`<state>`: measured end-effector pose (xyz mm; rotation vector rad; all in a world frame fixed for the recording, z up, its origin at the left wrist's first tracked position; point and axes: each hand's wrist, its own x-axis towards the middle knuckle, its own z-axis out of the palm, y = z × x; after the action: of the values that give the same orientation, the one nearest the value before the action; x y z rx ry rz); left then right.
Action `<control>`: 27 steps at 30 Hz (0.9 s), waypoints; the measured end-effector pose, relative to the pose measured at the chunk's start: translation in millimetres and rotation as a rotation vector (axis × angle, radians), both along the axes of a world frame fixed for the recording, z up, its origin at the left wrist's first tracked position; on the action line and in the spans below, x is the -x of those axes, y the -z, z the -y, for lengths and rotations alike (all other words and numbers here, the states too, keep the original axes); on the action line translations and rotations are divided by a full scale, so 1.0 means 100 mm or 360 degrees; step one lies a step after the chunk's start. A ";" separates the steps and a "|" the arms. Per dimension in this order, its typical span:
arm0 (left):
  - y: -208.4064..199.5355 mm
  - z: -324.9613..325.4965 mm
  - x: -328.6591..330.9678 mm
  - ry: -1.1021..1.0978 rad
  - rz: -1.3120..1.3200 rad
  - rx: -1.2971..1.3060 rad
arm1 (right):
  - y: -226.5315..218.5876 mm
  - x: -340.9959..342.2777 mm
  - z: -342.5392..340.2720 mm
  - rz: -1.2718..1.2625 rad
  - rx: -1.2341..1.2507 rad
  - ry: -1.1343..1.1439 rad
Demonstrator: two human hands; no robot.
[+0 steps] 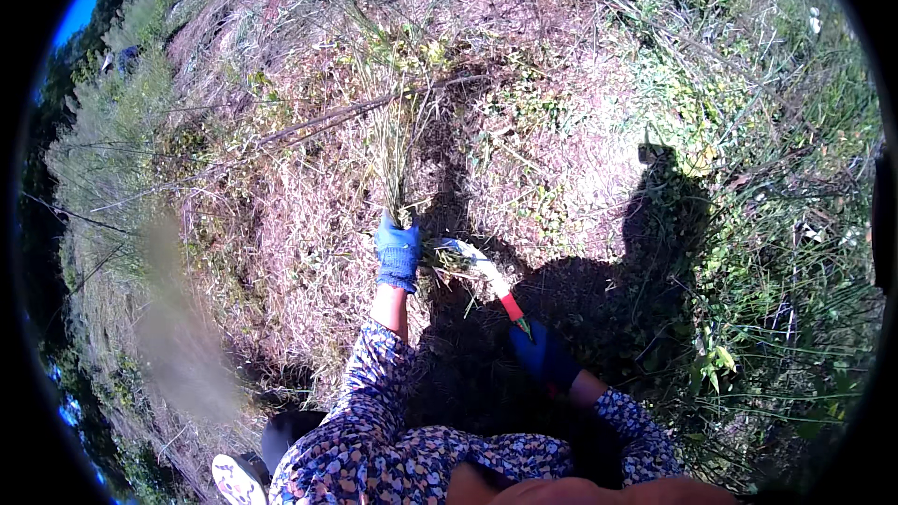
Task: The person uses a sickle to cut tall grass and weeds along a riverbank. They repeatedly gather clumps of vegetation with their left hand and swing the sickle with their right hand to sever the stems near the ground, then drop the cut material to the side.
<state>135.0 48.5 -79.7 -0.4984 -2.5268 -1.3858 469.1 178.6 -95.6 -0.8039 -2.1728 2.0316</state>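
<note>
My left hand point(398, 254), in a blue knit glove, is closed around a bunch of dry grass stalks point(393, 154). The stalks fan out away from me above the fist. In shadow to the right, my right hand point(544, 355), also gloved in blue, grips a sickle point(488, 271) by its handle, which shows a red band. Its pale curved blade points toward the left hand. The blade's tip lies among cut-looking stems just right of the left fist; whether it touches the held stalks I cannot tell.
Dry litter and low green plants cover the ground. A long thin dead branch point(327, 122) lies across beyond my left hand. Tall grass point(795, 252) stands at the right, brush point(112, 168) at the left. My shoe point(238, 479) shows at lower left.
</note>
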 end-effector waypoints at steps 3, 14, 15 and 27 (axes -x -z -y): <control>-0.38 -0.07 -0.10 -0.0237 0.0214 -0.0414 | 0.03 0.11 -0.38 0.0082 0.0644 0.0541; 0.01 0.13 0.27 -0.0117 0.0210 -0.0094 | 0.36 0.12 -0.86 0.0281 -0.0392 0.0381; 0.07 0.05 0.01 -0.0181 0.0053 0.0251 | 0.20 0.17 -0.82 0.0197 -0.0558 0.0344; -0.02 -0.16 -0.29 -0.0177 -0.0522 0.0669 | -1.10 2.97 -1.51 -0.0698 0.1344 0.0158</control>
<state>163.6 64.3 -77.8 -0.5897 -2.5170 -0.6648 171.8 329.8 14.3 -0.4089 -1.0026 2.7329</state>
